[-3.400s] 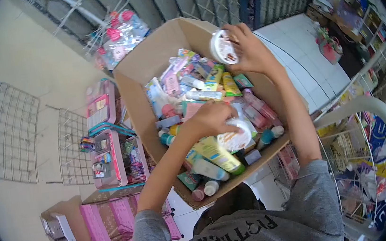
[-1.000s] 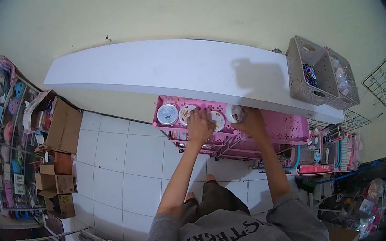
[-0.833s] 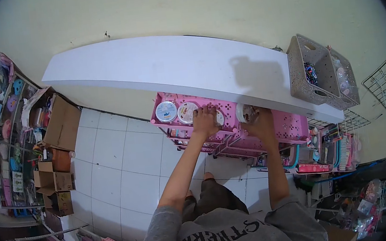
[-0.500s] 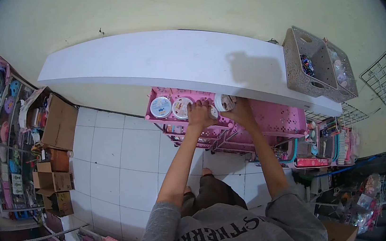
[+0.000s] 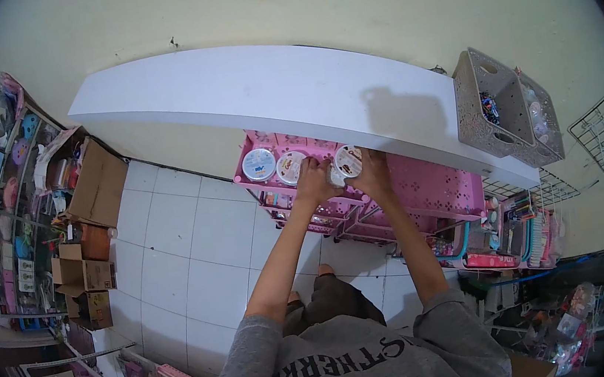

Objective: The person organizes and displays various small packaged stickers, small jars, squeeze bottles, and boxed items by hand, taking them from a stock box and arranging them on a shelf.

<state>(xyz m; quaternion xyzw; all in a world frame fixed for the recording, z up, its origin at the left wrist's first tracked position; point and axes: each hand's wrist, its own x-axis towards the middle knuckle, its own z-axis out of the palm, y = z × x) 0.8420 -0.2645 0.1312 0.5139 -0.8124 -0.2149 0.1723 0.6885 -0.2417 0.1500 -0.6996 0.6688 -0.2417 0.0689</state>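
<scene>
A pink perforated rack tray point(image 5: 243, 149) holds a row of round tubs with printed lids. At its left end sits a blue-and-white lidded tub point(image 5: 259, 165), and beside it a tub with a brown-and-white lid point(image 5: 290, 167). My left hand point(image 5: 314, 181) curls over a partly hidden white tub point(image 5: 336, 178) to the right of these. My right hand point(image 5: 373, 178) grips another round tub point(image 5: 348, 161) by its right side, its lid facing up. The fingers of both hands are partly hidden.
A white shelf point(image 5: 231, 85) juts from the wall just beyond the rack. Grey baskets point(image 5: 497, 106) with small items stand on its right end. Baskets of stationery point(image 5: 493, 260) are at right. Cardboard boxes point(image 5: 85, 276) and a goods shelf point(image 5: 20, 228) stand left.
The tub in my right hand has gone from tilted to flatter, its lid now turned upward. My left hand stays near the same tubs. The view has shifted slightly.
</scene>
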